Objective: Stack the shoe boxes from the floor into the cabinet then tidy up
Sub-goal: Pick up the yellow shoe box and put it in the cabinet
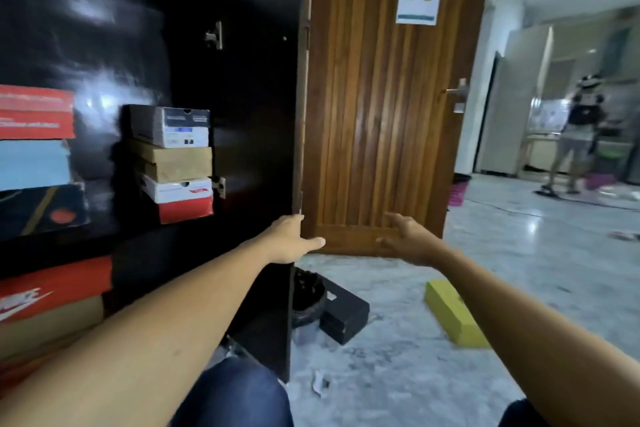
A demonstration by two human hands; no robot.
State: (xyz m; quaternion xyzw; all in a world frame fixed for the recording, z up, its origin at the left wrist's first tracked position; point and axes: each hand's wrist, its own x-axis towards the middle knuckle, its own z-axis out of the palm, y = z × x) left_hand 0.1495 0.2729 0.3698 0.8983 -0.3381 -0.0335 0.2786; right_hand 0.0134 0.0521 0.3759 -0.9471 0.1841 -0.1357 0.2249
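The black cabinet stands open at the left, with its door [263, 87] swung toward me. My left hand [294, 239] holds the door's free edge: the fingers curl round it and the thumb sticks out past it. My right hand [405, 239] hovers open in the air beside it, fingers spread, holding nothing. Inside, a grey-white box [169, 126], a brown box [173, 161] and a white-red box [183, 198] are stacked. A red [34, 111], a light blue [31, 163] and a black box [41, 208] are stacked further left. A yellow box [453, 312] and a black box [343, 315] lie on the floor.
A red branded box [52, 288] lies on a brown one [48, 322] on the lower shelf. A black bin [306, 298] stands behind the cabinet door. A paper scrap [320, 385] lies on the marble floor. A shut wooden door [381, 97] is ahead. A person [578, 128] stands far right.
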